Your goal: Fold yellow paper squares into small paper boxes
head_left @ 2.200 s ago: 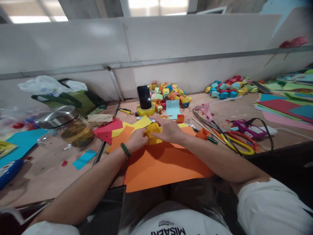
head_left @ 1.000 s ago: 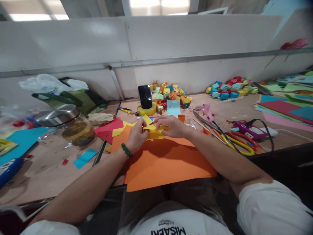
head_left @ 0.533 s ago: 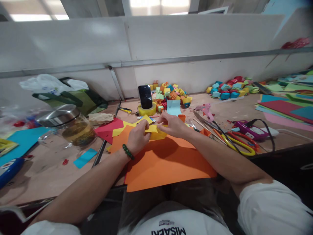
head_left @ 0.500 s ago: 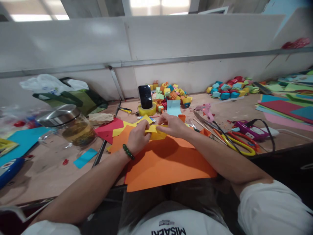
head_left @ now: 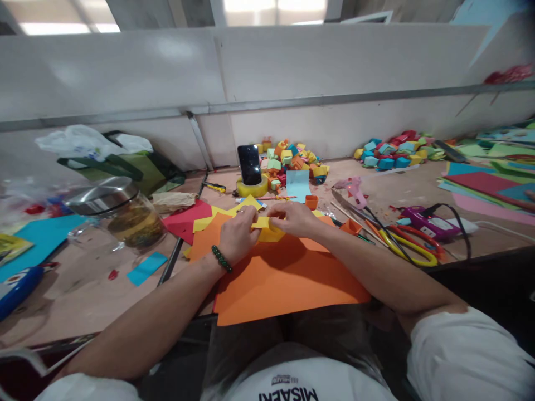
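The yellow paper (head_left: 271, 234) lies crosswise — left hand (head_left: 239, 233) pinching its left end, right hand (head_left: 296, 219) its right.

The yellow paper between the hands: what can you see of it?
The yellow paper is bright, folded and looks like thin card, with a narrow strip along its top and a broader face below. The left hand and right hand hold its sides over the orange sheet, hiding its full outline.
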Motion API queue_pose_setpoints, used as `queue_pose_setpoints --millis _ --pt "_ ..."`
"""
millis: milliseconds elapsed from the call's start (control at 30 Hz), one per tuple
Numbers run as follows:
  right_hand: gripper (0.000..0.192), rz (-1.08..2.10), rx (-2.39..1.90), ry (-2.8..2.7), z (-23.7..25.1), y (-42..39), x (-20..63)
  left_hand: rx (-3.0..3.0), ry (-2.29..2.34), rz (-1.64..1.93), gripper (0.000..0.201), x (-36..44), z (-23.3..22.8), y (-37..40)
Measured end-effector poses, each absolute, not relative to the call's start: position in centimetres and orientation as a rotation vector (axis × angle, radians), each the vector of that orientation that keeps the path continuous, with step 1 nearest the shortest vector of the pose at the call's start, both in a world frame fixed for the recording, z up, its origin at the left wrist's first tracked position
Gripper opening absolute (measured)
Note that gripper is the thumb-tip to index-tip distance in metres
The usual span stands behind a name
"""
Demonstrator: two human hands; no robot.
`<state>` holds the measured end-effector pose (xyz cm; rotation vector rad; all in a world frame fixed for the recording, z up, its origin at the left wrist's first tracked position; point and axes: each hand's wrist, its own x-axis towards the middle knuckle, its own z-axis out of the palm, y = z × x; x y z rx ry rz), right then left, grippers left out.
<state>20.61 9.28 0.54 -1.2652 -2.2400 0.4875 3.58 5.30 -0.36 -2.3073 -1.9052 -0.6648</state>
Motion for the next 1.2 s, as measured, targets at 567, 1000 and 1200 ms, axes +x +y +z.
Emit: queue_pose_setpoints --millis 567,1000,1200 --pt "0.022 -0.072 -1.297 -2.431 0.3 7.6 19.3 -2.375 -1.909 -0.646 0.013 3.5 -0.7 5.5" --pt "0.023 -0.030 -1.219 -2.466 -0.9 7.9 19.1 -2.607 -1.795 -0.981 0.019 3.2 -1.5 6.4" --pt "0.014 0.009 -1.240 -2.336 -0.4 8.1 19.6 -2.514 -1.805 -1.057 0.017 3.0 -1.7 6.6"
